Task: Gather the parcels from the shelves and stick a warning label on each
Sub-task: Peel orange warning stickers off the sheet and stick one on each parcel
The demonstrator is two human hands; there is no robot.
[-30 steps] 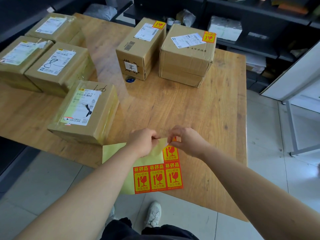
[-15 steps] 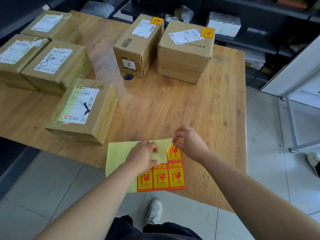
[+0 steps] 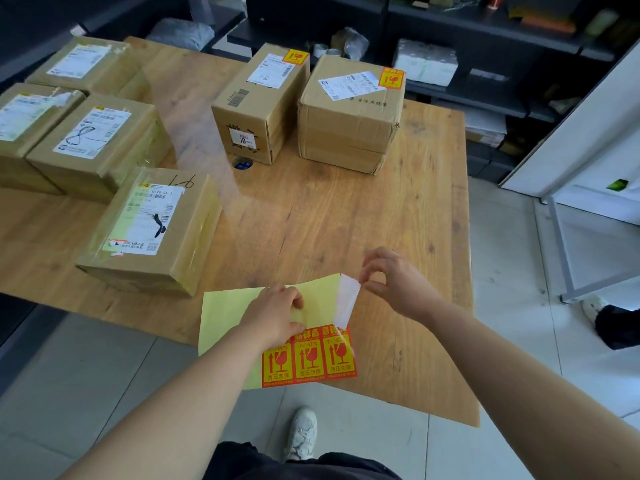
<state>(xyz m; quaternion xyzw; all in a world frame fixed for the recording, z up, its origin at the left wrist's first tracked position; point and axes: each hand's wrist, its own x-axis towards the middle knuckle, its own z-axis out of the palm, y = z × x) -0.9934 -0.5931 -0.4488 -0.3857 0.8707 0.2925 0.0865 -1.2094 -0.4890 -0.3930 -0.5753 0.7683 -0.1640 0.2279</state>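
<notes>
A yellow backing sheet [image 3: 228,313] with three red-and-yellow warning labels [image 3: 308,358] left on it lies at the wooden table's near edge. My left hand [image 3: 273,315] presses down on the sheet. My right hand [image 3: 394,280] pinches the top of one warning label [image 3: 348,299], which is half peeled and shows its white back. Several brown parcels stand on the table. The nearest parcel [image 3: 149,233] carries only a shipping slip, as do those at far left [image 3: 93,143]. Two parcels at the back [image 3: 263,102] [image 3: 349,112] each bear a warning label.
The table [image 3: 346,220] ends just right of my right hand, with grey tiled floor [image 3: 519,271] beyond. Dark shelves [image 3: 485,46] with bags and white packs line the back. A white frame [image 3: 568,244] stands at right. My shoe [image 3: 301,434] shows below.
My right hand has lifted up and to the right, peeling one label off the sheet so its white back shows. My left hand slid down onto the sheet and holds it flat.
</notes>
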